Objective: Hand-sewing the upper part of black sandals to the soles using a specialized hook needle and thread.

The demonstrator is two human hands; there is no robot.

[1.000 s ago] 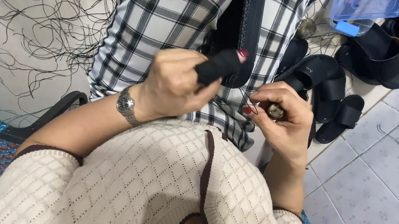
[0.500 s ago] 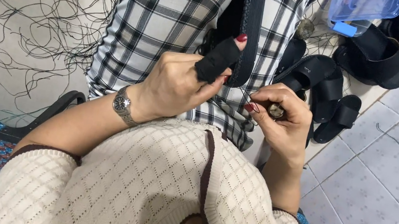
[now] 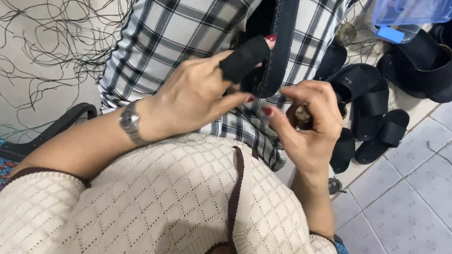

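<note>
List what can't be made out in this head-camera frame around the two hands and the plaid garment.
- Small object in the right hand: head view, curled fingers cover it, so its kind is unclear.
- Left hand index finger: a black cover hides it.
- Plaid garment: cut off by the top edge.
- Blue plastic container: cut off by the top edge.
- Lap and legs: hidden by the cream knitted top.

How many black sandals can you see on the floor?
About 5: three black slide sandals clustered beside the right hand, two bigger ones under the blue plastic box. More may be hidden behind the plaid shirt.
</note>
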